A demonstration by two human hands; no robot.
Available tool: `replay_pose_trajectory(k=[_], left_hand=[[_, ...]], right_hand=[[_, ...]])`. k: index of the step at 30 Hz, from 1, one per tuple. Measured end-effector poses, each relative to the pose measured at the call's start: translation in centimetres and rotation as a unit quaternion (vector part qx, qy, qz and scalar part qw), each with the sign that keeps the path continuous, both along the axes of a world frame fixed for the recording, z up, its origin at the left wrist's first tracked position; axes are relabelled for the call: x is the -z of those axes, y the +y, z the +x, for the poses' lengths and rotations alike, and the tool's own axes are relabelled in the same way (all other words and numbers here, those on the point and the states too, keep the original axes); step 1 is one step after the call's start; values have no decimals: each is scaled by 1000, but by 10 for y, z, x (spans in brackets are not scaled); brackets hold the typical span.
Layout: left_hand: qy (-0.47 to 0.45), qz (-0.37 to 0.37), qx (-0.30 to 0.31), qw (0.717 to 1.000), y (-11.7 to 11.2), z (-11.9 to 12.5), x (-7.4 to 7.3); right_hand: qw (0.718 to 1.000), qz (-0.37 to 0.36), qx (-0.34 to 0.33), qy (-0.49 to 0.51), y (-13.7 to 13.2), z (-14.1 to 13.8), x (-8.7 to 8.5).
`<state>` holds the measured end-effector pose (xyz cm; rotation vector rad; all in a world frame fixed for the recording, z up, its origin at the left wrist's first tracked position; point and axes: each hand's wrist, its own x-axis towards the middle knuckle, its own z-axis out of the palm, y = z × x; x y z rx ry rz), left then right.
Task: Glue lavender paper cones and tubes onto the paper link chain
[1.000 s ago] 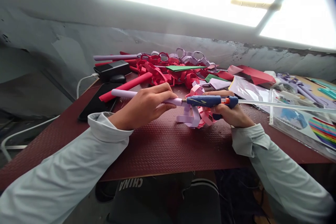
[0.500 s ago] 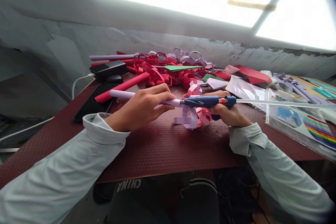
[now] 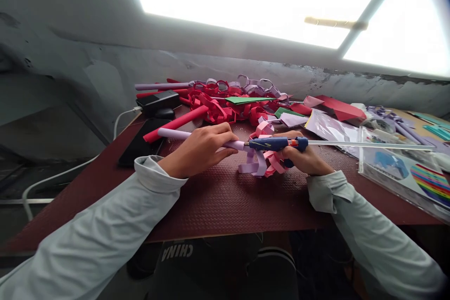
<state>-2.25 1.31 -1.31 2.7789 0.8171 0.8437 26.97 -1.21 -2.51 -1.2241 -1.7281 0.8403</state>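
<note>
My left hand (image 3: 204,148) is closed around a lilac paper tube (image 3: 174,134) that lies nearly level above the table. In my right hand (image 3: 305,158) is a blue hot glue gun (image 3: 269,144), with a long clear glue stick (image 3: 362,144) running out of its back. The gun's nozzle points left and is at the right end of the tube; whether it touches cannot be made out. Just below the nozzle hangs a lilac paper loop (image 3: 258,166), joined to a pink paper chain (image 3: 274,161) that is partly hidden behind the gun and my right hand.
Red paper chains (image 3: 211,108) and a red paper tube (image 3: 176,124) lie behind my hands on the maroon table (image 3: 218,211). A black box (image 3: 158,102) with a white cable stands at the left. Plastic packets (image 3: 397,164) lie at the right.
The view has shifted, so the scene sits slightly lower and farther right on the left side. Both hands keep their grips, with the nozzle still at the tube's end.
</note>
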Motion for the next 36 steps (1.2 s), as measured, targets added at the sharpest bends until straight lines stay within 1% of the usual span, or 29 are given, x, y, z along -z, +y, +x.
replay_pose_trajectory(k=[2, 4, 6, 11, 14, 18, 21, 25, 29, 32, 36], left_hand=[[-3, 5, 1, 1000, 0, 0, -1], [-8, 11, -1, 1000, 1, 0, -1], [-9, 14, -7, 1000, 2, -1, 0], [1, 8, -13, 1000, 4, -2, 5], [3, 18, -22, 1000, 3, -2, 6], [3, 42, -40, 998, 3, -2, 8], [23, 72, -49, 996, 4, -4, 10], [62, 121, -44, 990, 4, -4, 11], [101, 172, -49, 979, 2, -1, 10], [108, 186, -46, 976, 2, 1, 10], [93, 177, -38, 979, 3, 0, 11]], right_hand=[[1000, 1, 14, 5, -1, 1, 0], [1000, -13, -5, 0, -1, 2, -1], [1000, -23, -7, 4, -1, 4, -3], [996, -11, 81, 25, 1, 11, -4], [993, -9, 106, 44, 4, 15, -2], [986, 10, 138, 96, 11, 20, 4], [983, 33, 132, 122, 17, 25, 8], [982, 75, 124, 123, 23, 30, 10], [981, 75, 137, 114, 21, 27, 10], [983, 73, 135, 103, 18, 24, 9], [984, 72, 141, 80, 16, 22, 8]])
